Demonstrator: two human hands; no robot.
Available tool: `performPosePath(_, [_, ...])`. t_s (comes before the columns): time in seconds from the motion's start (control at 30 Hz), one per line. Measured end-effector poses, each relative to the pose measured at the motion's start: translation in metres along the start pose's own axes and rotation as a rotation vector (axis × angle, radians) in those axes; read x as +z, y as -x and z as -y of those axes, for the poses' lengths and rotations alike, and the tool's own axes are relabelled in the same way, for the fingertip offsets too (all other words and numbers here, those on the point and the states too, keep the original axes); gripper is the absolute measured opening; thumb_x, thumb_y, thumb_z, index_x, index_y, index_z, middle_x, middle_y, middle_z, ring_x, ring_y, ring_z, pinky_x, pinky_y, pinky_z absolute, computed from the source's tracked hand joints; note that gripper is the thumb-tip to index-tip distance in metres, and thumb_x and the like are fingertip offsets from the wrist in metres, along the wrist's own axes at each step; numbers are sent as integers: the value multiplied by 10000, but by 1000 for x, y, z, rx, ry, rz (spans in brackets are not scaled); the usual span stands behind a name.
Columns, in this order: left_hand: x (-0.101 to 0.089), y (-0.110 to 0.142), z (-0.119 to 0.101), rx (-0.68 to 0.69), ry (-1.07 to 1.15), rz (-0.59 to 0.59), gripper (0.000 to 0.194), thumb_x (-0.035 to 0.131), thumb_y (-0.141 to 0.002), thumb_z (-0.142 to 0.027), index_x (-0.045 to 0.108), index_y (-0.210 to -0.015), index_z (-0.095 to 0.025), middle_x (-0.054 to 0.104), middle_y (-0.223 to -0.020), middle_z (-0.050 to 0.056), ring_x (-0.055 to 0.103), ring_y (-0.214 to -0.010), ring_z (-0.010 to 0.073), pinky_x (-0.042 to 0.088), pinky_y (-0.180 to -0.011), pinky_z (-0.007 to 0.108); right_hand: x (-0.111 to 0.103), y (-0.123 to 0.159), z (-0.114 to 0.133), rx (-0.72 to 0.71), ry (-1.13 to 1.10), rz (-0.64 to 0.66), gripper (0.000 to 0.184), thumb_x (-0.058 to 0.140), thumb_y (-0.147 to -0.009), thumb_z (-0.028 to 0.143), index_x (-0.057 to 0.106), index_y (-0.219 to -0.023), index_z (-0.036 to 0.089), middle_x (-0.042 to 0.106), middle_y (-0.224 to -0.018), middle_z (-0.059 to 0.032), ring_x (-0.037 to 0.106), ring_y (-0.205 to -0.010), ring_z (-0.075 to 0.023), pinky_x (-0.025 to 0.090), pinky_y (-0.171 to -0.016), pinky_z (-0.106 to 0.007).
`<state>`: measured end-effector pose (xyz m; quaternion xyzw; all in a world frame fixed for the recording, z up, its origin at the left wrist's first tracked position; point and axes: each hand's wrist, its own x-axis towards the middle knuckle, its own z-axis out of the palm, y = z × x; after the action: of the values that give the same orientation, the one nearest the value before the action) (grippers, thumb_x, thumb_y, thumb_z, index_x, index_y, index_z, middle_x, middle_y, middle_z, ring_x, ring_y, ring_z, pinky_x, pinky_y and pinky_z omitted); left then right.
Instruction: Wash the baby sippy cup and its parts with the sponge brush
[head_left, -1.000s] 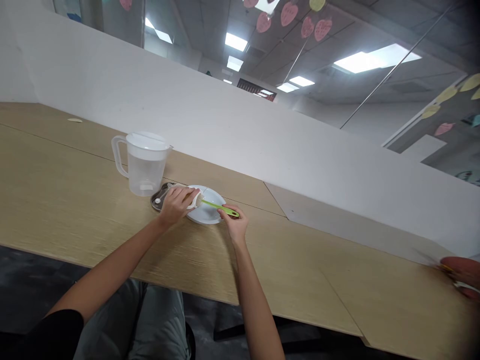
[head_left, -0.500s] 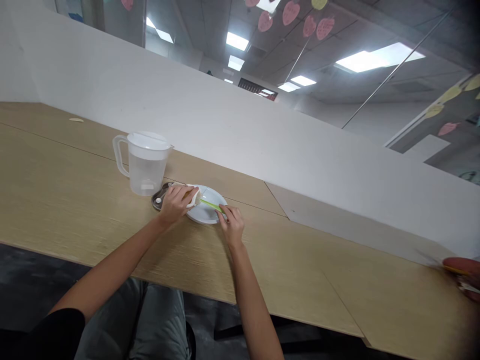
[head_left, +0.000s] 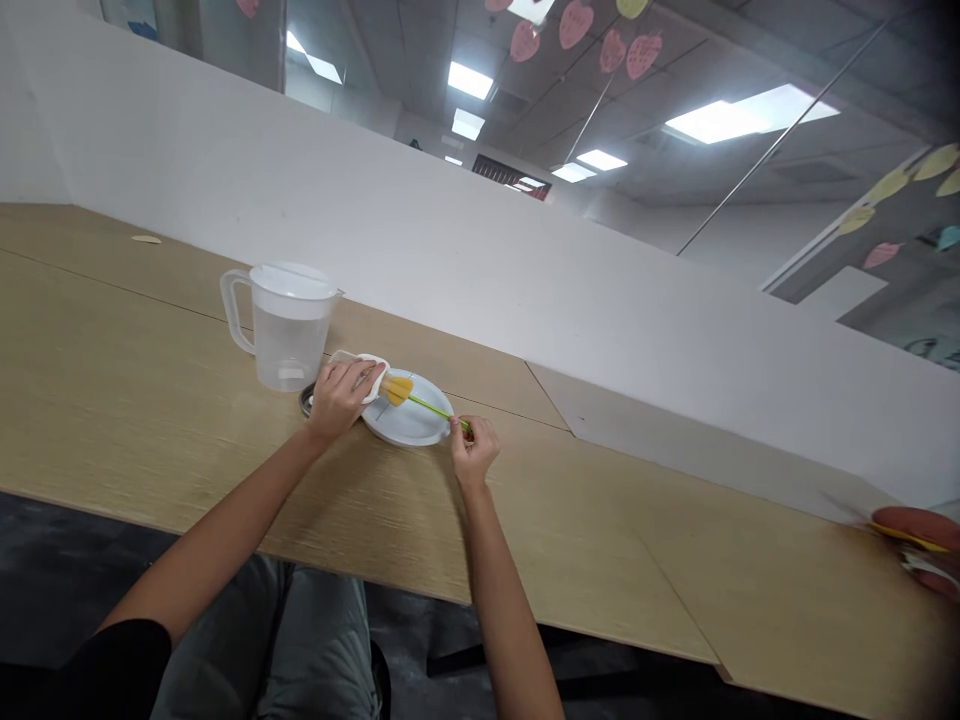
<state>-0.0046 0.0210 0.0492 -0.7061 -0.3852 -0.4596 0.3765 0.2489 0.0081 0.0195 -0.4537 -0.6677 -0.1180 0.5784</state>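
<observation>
My left hand is shut around a white hollow plastic piece above the left end of a white oval plate. A bottle brush with a yellow sponge head sticks out of that piece's open end. Its thin green handle runs across the plate to my right hand, whose fingertips pinch the handle's far end. A dark metal tray lies mostly hidden under my left hand. Close behind that hand stands a clear plastic lidded jug.
Everything stands on a light wooden table with seams, backed by a white partition wall. A small pale chip lies far left. At the right edge, a co-worker's blurred hand holds something yellow.
The yellow sponge head has come into view outside the white piece. My right hand has moved right, further from my left hand, and now holds the handle's end.
</observation>
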Motion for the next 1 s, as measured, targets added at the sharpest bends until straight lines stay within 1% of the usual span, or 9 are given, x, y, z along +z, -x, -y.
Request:
performPosePath(0.17, [-1,0,0,22,13,-27,326,566,-920,-249,620,-1238,-205,710,-1102,98,633,-982,228,388,-830,359,2,0,-6,84,-35,-19,341,526,-887,439,580,-660,190,561,-605,-5,465,-556,-135,349,-551,-261])
performPosePath(0.33, [2,3,3,-80,83,13,330,563,-922,-304,626,-1237,-229,699,-1117,116,627,-1013,244,387,-856,381,1,0,-12,188,-100,-24,345,545,-846,458,582,-644,181,540,-591,8,433,-545,-123,322,-536,-248])
performPosePath(0.5, [5,6,11,-158,68,-3,357,596,-901,-355,630,-1229,-218,692,-1123,130,621,-997,263,380,-831,398,-2,-6,-15,443,-222,-113,386,536,-823,511,605,-679,159,505,-572,23,387,-525,-108,298,-516,-235])
performPosePath(0.57, [6,7,12,-172,79,-3,380,615,-887,-347,622,-1243,-212,683,-1128,138,613,-1012,266,384,-836,395,-1,-8,-15,504,-294,-101,403,539,-803,527,602,-663,155,529,-586,10,399,-528,-109,313,-514,-236])
performPosePath(0.63, [8,8,12,-177,93,-3,401,627,-878,-347,616,-1254,-209,674,-1130,142,606,-1020,267,391,-846,393,0,-8,-13,499,-339,-36,403,551,-780,530,610,-650,152,556,-598,-2,426,-540,-115,330,-514,-236])
performPosePath(0.7, [9,9,12,-173,99,-12,409,632,-875,-363,617,-1252,-206,673,-1119,142,602,-1013,268,397,-851,392,1,-7,-11,451,-337,49,390,562,-771,517,631,-657,151,566,-596,-1,434,-540,-115,327,-503,-229])
performPosePath(0.8, [10,9,12,-188,123,-36,419,630,-877,-404,623,-1243,-201,673,-1104,143,599,-1007,271,407,-860,394,2,-4,-8,359,-259,141,382,557,-789,496,646,-658,148,549,-566,14,384,-488,-93,290,-474,-219])
performPosePath(0.87, [9,9,12,-187,150,-49,413,623,-882,-409,627,-1239,-201,674,-1091,145,603,-1010,268,417,-866,393,1,-3,-6,291,-193,164,392,544,-809,490,645,-646,148,539,-546,18,363,-462,-84,280,-467,-219])
performPosePath(1.0, [6,8,10,-127,193,-36,367,610,-897,-358,636,-1234,-216,684,-1061,131,618,-1022,259,436,-877,389,-2,-2,-5,148,-100,166,401,515,-845,476,640,-630,161,550,-531,9,391,-457,-91,306,-481,-227])
